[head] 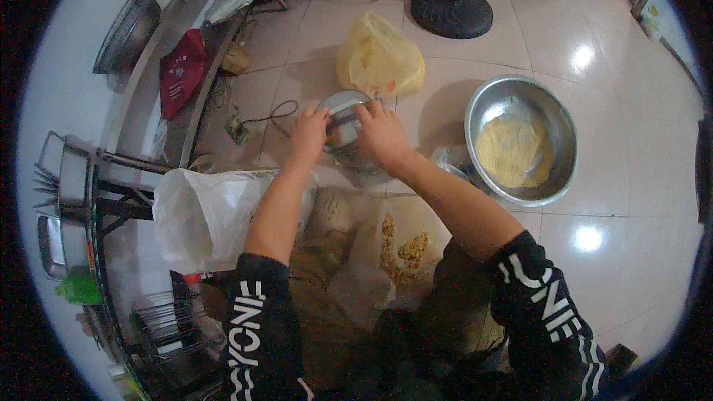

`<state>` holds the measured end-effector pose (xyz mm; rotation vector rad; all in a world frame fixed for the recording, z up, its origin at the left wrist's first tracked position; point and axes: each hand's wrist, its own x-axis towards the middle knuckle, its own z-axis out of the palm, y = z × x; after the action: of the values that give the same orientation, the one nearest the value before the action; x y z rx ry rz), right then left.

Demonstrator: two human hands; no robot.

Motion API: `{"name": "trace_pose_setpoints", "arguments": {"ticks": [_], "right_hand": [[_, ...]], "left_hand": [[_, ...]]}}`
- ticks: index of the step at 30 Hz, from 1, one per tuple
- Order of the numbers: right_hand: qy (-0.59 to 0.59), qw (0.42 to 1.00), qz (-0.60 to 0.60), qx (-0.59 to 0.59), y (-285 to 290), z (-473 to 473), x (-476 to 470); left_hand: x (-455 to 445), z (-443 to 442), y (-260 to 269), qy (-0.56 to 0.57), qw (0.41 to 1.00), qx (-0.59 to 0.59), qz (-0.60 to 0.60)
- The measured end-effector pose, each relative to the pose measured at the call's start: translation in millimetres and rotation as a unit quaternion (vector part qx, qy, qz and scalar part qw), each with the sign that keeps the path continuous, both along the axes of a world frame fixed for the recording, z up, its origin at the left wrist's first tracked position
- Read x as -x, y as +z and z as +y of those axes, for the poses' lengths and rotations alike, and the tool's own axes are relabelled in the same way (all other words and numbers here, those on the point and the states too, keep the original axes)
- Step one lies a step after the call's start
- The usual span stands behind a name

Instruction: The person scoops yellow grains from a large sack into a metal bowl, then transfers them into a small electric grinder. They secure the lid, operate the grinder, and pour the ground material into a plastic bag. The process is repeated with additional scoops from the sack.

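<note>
A round metal appliance (344,101), seemingly an electric grinder, stands on the floor in front of me. My left hand (309,128) grips its left side near the top. My right hand (382,132) holds it from the right, fingers at the rim. Both hands partly cover it, and its lower part is blurred. Just behind it sits a knotted yellow plastic bag (379,58) with yellowish contents. A translucent plastic bag (412,250) of coarse yellow-brown pieces lies between my legs. To the right, a wide steel basin (562,122) contains fine yellow powder (509,150).
An open white woven sack (223,217) lies left of my arm. A plug (237,131) and dark cord rest on the tiles. Further away stands a round black fan base (452,11). Shelving along the left wall bears a red bag (182,73) and a metal colander (128,30).
</note>
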<state>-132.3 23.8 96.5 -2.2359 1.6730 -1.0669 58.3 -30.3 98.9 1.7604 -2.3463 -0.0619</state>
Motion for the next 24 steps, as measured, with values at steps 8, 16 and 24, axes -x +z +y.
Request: {"name": "trace_pose_setpoints", "arguments": {"ticks": [8,16,24], "right_hand": [[0.281,0.944,0.057,-0.163,36,56,32],[0.347,0.913,0.053,-0.206,49,78,51],[0.356,0.893,0.093,-0.261,47,75,35]], "left_hand": [[-12,-109,-46,0.021,0.989,-0.13,0.072],[-15,-190,-123,-0.043,0.954,-0.279,0.099],[-23,-213,-176,-0.054,0.95,-0.287,0.109]]}}
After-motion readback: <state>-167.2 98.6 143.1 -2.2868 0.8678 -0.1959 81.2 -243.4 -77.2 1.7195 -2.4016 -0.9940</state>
